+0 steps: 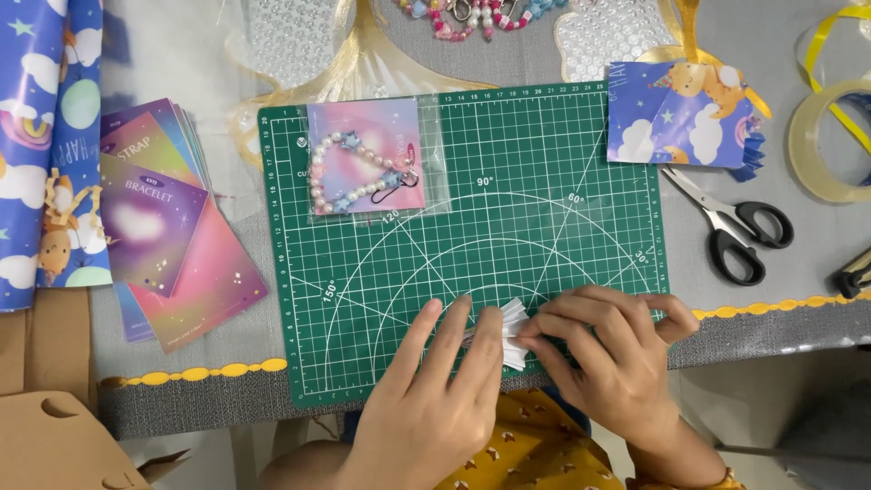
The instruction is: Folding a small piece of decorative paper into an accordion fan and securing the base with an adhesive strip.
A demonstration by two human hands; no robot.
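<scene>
- Head view: a small pleated piece of white paper [508,331] lies near the front edge of the green cutting mat [544,145], right of the mat's middle, and both hands meet on it.
- The left hand [435,399] lies flat with fingers together and stretched forward; its fingertips press on the left part of the white paper.
- The right hand [608,354] is curled, its fingers [567,318] bent and clamped on the right edge of the paper, thumb and forefinger pinching it.
- On the far left part of the mat lies a clear plastic sleeve holding a pink and purple backing card [366,156] with a beaded strap [358,177] of white pearls and blue stars on it.
- Left of the mat, on the grey cloth, a fanned stack of pink and purple cards [172,227] lies beside a roll of blue wrapping paper [41,136] printed with clouds.
- Just off the mat's far right corner sits a folded piece of the same blue wrapping paper [680,113].
- Black-handled scissors [735,227] lie right of the mat, blades shut, pointing toward that piece.
- A roll of clear tape [821,141] sits at the right edge, with yellow ribbon [839,27] over it.
- Bubble wrap [599,36] and more beaded strands [472,18] lie beyond the mat's far edge.
- A brown cardboard box [54,436] shows at the lower left.
</scene>
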